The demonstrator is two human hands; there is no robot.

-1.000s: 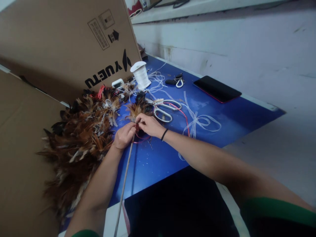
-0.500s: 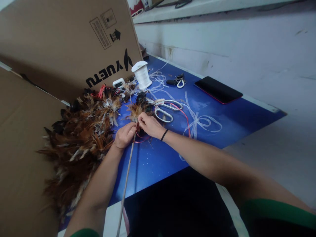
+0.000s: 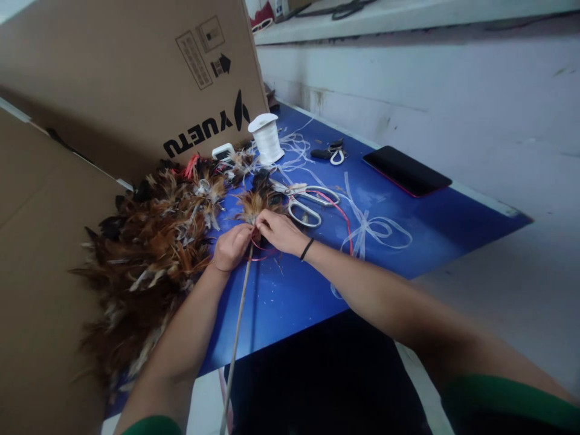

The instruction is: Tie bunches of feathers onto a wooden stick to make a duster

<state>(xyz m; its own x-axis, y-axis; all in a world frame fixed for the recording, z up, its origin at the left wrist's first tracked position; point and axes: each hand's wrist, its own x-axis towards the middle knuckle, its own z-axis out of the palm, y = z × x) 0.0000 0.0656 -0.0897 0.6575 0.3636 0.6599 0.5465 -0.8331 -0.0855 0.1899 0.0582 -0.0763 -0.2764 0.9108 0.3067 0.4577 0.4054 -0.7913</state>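
My left hand [image 3: 232,246] is closed around the top of a thin stick [image 3: 241,308], which slants down past the table's front edge. Against it, my right hand [image 3: 278,232] pinches at the base of a small tuft of brown and dark feathers [image 3: 254,204] at the stick's end. A thin red ribbon [image 3: 348,225] loops around under the hands and runs right over the scissors; the fingers partly hide where it meets the stick. Just beyond my right hand lie silver scissors [image 3: 304,219], handles toward me.
A big heap of brown feathers [image 3: 154,254] covers the left side of the blue table [image 3: 290,296], against a cardboard box [image 3: 113,78]. Farther back stand a white ribbon spool [image 3: 267,140], keys [image 3: 322,153] and a phone [image 3: 406,170]. White ribbon [image 3: 376,229] lies at right.
The view has shifted slightly, so the table's things appear a little farther right and lower. Both hands stay together at the feather tuft, with only small finger movement.
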